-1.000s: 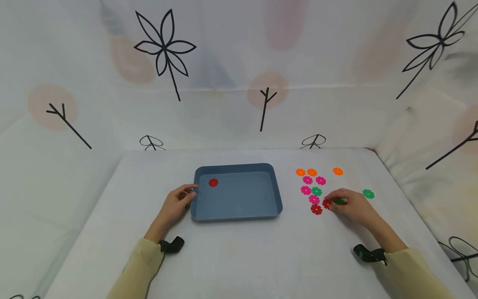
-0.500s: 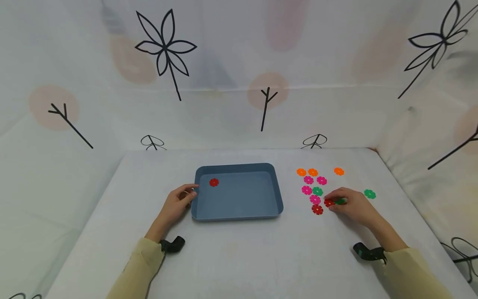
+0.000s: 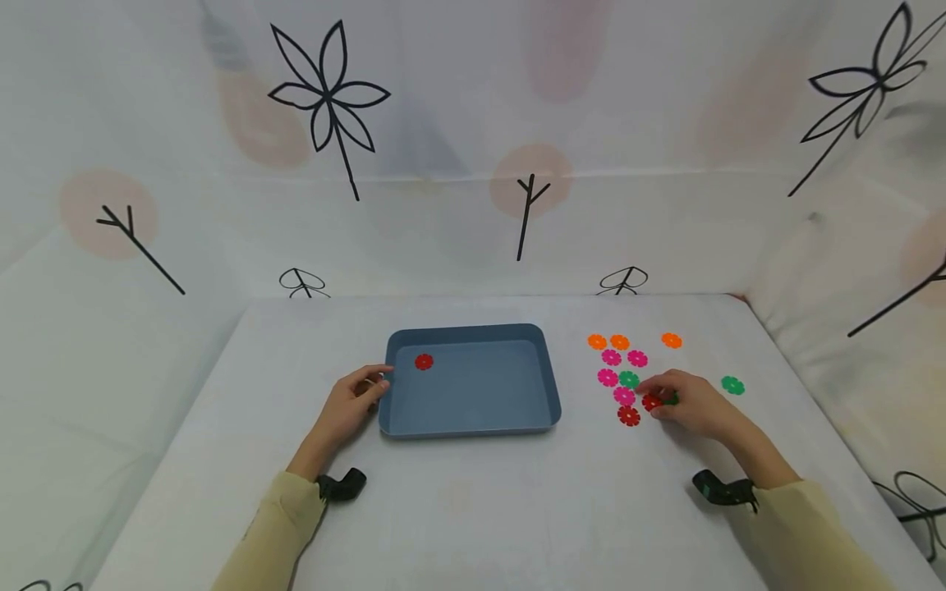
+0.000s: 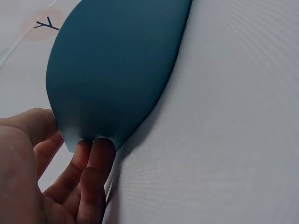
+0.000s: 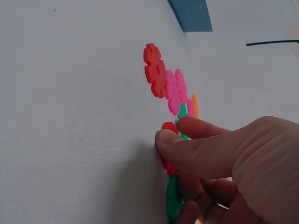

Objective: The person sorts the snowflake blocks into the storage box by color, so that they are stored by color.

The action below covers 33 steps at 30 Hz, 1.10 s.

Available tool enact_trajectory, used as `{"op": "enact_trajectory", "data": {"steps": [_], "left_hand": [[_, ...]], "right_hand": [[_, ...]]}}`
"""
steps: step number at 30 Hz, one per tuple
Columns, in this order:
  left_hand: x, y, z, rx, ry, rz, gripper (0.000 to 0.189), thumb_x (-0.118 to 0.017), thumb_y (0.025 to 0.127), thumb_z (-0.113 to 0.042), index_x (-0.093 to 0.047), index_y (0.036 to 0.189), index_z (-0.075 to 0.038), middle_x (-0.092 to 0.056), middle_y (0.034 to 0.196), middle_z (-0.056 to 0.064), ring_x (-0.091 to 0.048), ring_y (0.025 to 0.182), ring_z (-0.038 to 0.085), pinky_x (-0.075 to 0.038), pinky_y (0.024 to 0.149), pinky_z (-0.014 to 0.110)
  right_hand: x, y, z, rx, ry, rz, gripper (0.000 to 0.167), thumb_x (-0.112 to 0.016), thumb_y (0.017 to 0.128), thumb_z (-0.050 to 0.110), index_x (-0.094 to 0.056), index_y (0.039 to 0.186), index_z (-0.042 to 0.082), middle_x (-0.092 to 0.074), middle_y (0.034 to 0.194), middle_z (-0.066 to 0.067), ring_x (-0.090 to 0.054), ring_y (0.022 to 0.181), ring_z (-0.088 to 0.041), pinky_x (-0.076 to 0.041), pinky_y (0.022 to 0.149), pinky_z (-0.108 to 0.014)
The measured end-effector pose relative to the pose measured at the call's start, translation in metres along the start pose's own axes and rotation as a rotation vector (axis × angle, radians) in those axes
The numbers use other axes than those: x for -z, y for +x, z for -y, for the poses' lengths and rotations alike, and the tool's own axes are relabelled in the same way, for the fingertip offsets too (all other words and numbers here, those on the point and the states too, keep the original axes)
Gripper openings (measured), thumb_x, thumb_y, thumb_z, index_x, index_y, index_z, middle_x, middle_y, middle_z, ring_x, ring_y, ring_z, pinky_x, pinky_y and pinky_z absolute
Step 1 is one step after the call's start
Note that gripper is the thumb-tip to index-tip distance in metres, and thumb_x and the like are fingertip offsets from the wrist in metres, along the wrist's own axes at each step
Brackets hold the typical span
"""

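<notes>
My left hand [image 3: 357, 396] holds the left end of the blue-grey tray [image 3: 473, 431], its fingertips against the outer wall [image 4: 117, 70] in the left wrist view. A red flower-shaped interlocking disc [image 3: 424, 362] lies inside, toward the tray's far left. Over at the right, my right hand [image 3: 691, 402] has thumb and index finger around another red disc [image 5: 169, 126], the thumb lying across it in the right wrist view. Under that hand a green disc [image 5: 174, 200] is partly covered. One more red disc [image 3: 628, 416] lies just left of the fingers.
Several pink discs [image 3: 608, 377], a green disc [image 3: 629, 379] and orange discs [image 3: 597, 341] lie between tray and right hand or farther back. Another green disc [image 3: 733, 385] sits beyond the right hand. A white cloth covers the table [image 3: 473, 509]; printed fabric walls [image 3: 414, 230] enclose it.
My right hand has shifted slightly left, its index fingertip now nearer the pink and green discs. The red disc at its fingers stays about where it was. The left hand has not moved.
</notes>
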<state>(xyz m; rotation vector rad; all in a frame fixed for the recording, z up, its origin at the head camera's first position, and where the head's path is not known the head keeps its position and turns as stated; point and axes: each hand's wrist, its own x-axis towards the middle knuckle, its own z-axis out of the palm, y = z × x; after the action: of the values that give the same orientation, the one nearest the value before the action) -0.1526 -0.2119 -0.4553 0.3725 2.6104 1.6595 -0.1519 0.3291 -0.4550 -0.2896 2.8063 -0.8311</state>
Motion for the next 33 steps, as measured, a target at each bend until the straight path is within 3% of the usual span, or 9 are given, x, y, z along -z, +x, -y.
{"op": "enact_trajectory", "data": {"steps": [5,18,33], "left_hand": [[-0.0002,0.0002,-0.0012,-0.009,0.002,0.002,0.033,-0.060,0.101,-0.012,-0.062,0.129,0.005,-0.059,0.103,0.015,-0.057,0.079,0.014,-0.051,0.069,0.032],[0.0000,0.0010,-0.0015,-0.009,0.010,0.000,0.033,-0.060,0.101,-0.012,-0.062,0.130,0.004,-0.059,0.104,0.014,-0.058,0.080,0.016,-0.052,0.069,0.031],[-0.0010,0.0001,-0.0011,0.004,0.016,-0.004,0.033,-0.060,0.101,-0.012,-0.062,0.130,0.003,-0.060,0.102,0.014,-0.058,0.080,0.018,-0.052,0.070,0.033]], "right_hand": [[0.0014,0.0008,0.0026,-0.004,0.017,0.020,0.037,-0.077,0.081,0.000,-0.068,0.117,0.004,-0.058,0.098,-0.008,-0.053,0.090,-0.027,-0.052,0.068,-0.032],[-0.0041,-0.0027,0.0028,-0.016,0.012,-0.043,0.033,-0.078,0.081,-0.003,-0.068,0.112,0.004,-0.058,0.098,-0.009,-0.054,0.088,-0.027,-0.051,0.067,-0.033],[-0.0012,-0.0041,0.0042,-0.046,0.011,-0.060,0.026,-0.079,0.081,0.001,-0.070,0.105,0.003,-0.059,0.098,-0.011,-0.056,0.089,-0.029,-0.053,0.070,-0.039]]}}
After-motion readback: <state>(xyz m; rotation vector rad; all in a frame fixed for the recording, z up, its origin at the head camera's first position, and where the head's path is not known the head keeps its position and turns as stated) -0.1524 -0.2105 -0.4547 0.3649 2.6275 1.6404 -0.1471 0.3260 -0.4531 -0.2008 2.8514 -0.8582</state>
